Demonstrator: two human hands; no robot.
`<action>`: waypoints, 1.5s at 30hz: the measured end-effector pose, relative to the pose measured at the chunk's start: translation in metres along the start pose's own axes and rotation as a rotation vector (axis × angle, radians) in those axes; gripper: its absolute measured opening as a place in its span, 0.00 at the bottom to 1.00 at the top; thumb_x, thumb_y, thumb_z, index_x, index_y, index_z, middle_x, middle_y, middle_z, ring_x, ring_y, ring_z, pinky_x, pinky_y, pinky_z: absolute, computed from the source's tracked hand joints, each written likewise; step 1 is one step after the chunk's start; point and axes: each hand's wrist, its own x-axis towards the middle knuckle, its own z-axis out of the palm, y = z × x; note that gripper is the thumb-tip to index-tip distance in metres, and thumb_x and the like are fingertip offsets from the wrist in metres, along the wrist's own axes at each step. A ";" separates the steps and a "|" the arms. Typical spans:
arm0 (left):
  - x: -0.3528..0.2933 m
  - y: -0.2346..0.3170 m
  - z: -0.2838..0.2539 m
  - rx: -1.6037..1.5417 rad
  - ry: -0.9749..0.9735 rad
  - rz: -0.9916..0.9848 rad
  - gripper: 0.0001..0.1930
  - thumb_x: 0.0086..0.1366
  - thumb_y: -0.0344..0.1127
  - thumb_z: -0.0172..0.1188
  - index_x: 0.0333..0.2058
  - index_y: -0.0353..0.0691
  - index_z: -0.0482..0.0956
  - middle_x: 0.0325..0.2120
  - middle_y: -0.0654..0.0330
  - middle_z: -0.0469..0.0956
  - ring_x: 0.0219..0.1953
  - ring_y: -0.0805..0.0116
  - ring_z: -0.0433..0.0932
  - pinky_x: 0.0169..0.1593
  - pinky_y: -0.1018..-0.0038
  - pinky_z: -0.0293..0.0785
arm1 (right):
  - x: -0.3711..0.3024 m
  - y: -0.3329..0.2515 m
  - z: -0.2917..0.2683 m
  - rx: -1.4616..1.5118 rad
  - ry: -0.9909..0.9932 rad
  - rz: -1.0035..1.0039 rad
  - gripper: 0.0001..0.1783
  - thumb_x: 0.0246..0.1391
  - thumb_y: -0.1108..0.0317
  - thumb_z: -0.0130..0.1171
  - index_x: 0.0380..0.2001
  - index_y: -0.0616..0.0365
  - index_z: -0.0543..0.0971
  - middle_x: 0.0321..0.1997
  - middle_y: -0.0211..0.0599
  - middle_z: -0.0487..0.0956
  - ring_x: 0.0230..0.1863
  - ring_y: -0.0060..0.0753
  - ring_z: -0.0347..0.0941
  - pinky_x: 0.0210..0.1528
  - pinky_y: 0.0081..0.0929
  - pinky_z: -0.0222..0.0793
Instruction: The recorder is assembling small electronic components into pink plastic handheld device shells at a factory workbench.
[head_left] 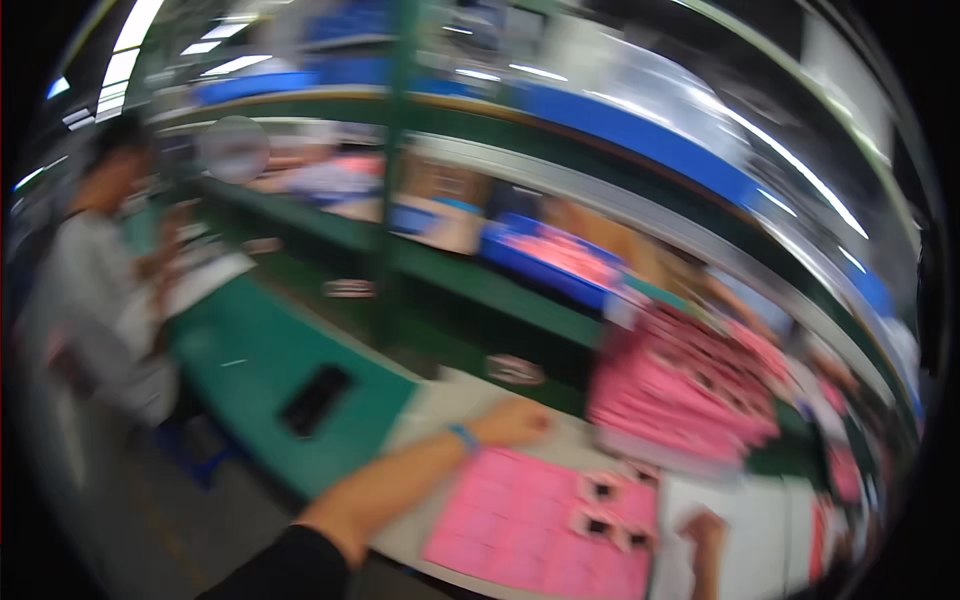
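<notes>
Motion blurs the whole head view. A pink sheet (510, 525) marked off in squares lies on the pale board (410, 430) in front of me. On its right part sit several small light pink frame-like pieces (600, 487) with dark square middles. My left hand (513, 422), with a blue band at the wrist, is just beyond the sheet's far edge; its fingers are smeared. To the right of the sheet, over a white surface (750, 520), is my right hand (706, 530), its fingers also too blurred to read. I cannot make out anything held in either hand.
A tall stack of pink sheets (680, 390) stands beyond the white surface. Left of the board, a black phone-like object (317, 400) lies on a green tabletop (240, 340). A blue bin (550, 260) of pink pieces sits on the shelf. Another person (100, 270) works at far left.
</notes>
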 end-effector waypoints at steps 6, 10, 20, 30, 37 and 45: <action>-0.005 0.011 -0.001 -0.007 0.212 0.062 0.04 0.58 0.37 0.64 0.29 0.46 0.86 0.24 0.63 0.84 0.28 0.55 0.79 0.35 0.62 0.75 | 0.290 0.043 0.213 0.246 -0.409 -0.260 0.22 0.74 0.50 0.57 0.38 0.60 0.85 0.31 0.33 0.82 0.33 0.29 0.78 0.41 0.27 0.73; -0.011 0.020 -0.017 -0.002 0.211 0.036 0.03 0.60 0.35 0.64 0.30 0.47 0.86 0.24 0.67 0.83 0.27 0.61 0.78 0.36 0.66 0.73 | 0.256 0.047 0.207 0.316 -0.361 -0.229 0.19 0.73 0.52 0.58 0.39 0.58 0.83 0.29 0.31 0.79 0.31 0.26 0.75 0.38 0.25 0.70; -0.003 0.022 -0.025 0.030 0.144 -0.033 0.03 0.62 0.36 0.65 0.30 0.48 0.86 0.23 0.69 0.83 0.27 0.64 0.78 0.35 0.69 0.73 | 0.046 -0.034 0.083 0.393 0.044 -0.004 0.13 0.72 0.55 0.60 0.41 0.54 0.77 0.25 0.25 0.73 0.26 0.19 0.68 0.30 0.19 0.63; 0.002 0.019 -0.001 -0.038 0.104 0.062 0.09 0.63 0.41 0.67 0.36 0.45 0.88 0.29 0.58 0.86 0.29 0.57 0.80 0.38 0.62 0.76 | -0.114 -0.232 -0.012 0.114 0.632 0.235 0.09 0.67 0.66 0.62 0.42 0.48 0.71 0.22 0.19 0.62 0.22 0.15 0.59 0.23 0.17 0.55; -0.018 0.014 -0.031 -0.135 0.113 -0.195 0.04 0.60 0.26 0.65 0.33 0.36 0.87 0.26 0.66 0.81 0.26 0.76 0.68 0.32 0.79 0.65 | -0.076 -0.215 -0.004 0.184 0.479 0.309 0.07 0.61 0.74 0.70 0.35 0.53 0.80 0.37 0.30 0.82 0.36 0.20 0.73 0.41 0.18 0.69; 0.006 0.023 -0.009 -0.172 0.063 -0.178 0.04 0.62 0.24 0.62 0.32 0.36 0.86 0.25 0.67 0.79 0.27 0.77 0.66 0.33 0.80 0.62 | -0.111 -0.199 -0.026 0.004 0.236 0.265 0.14 0.66 0.68 0.68 0.24 0.54 0.79 0.21 0.23 0.74 0.25 0.16 0.60 0.32 0.17 0.60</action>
